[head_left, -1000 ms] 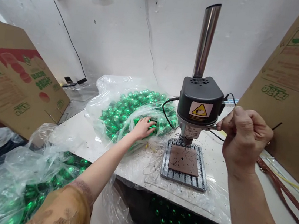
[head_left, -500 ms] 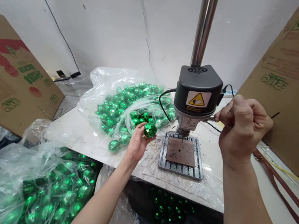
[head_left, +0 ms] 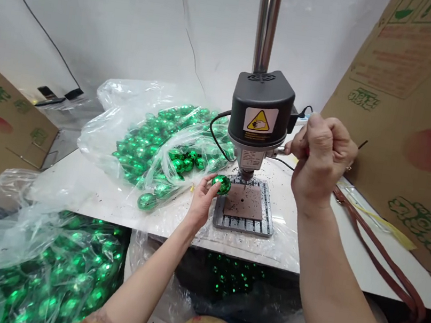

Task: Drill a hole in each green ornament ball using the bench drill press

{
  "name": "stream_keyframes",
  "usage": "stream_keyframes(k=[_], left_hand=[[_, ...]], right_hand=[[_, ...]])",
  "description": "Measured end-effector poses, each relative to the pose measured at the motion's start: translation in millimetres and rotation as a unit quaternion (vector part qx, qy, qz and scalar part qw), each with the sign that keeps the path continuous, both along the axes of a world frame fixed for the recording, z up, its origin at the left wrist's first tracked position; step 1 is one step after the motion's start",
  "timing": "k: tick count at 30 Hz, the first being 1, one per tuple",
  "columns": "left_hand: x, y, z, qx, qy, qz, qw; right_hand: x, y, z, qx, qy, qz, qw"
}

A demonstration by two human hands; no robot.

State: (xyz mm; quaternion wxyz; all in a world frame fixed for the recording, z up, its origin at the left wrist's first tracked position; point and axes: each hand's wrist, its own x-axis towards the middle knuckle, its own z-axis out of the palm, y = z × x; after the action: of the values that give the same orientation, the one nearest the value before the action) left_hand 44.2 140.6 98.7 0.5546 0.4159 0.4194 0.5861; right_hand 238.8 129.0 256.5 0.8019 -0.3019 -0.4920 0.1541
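Between the fingers of my left hand (head_left: 203,198) is a shiny green mirrored ball (head_left: 221,184), held at the left edge of the drill press base (head_left: 242,225). A brown square plate (head_left: 253,210) with a small dark hole lies on that base, strewn with dark specks. Above it is the black drill press head (head_left: 262,109), with a yellow warning label. My right hand (head_left: 323,159) is closed around the feed lever at the head's right side; the fingers cover most of the lever.
A clear plastic bag (head_left: 104,107) of green balls spreads over the white table (head_left: 74,183). Another bag (head_left: 61,273) of them sits below at left. Cardboard boxes stand at left (head_left: 2,124) and right (head_left: 409,136). A brown strap (head_left: 371,255) lies at right.
My left hand has brought the green ball from beside the bag rightward to the edge of the drill base. My right hand keeps its grip on the lever. The camera view has shifted.
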Motion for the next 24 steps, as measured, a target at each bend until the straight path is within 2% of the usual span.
stream_keyframes(k=[4,12,24], left_hand=[[11.5,6.6,-7.7,0.038,0.029,-0.026,0.999],[25.4,14.1,-22.2,0.051,0.066,-0.063,0.995],[32.4,13.6,-26.0,0.078,0.111,-0.105,0.985]], right_hand=[[-0.2,0.3,0.6,-0.014,-0.026,-0.017,0.999],[-1.4,-2.1,3.3,-0.028,-0.03,-0.021,0.999],[-3.0,-2.9,2.8,-0.021,-0.043,-0.031,0.998]])
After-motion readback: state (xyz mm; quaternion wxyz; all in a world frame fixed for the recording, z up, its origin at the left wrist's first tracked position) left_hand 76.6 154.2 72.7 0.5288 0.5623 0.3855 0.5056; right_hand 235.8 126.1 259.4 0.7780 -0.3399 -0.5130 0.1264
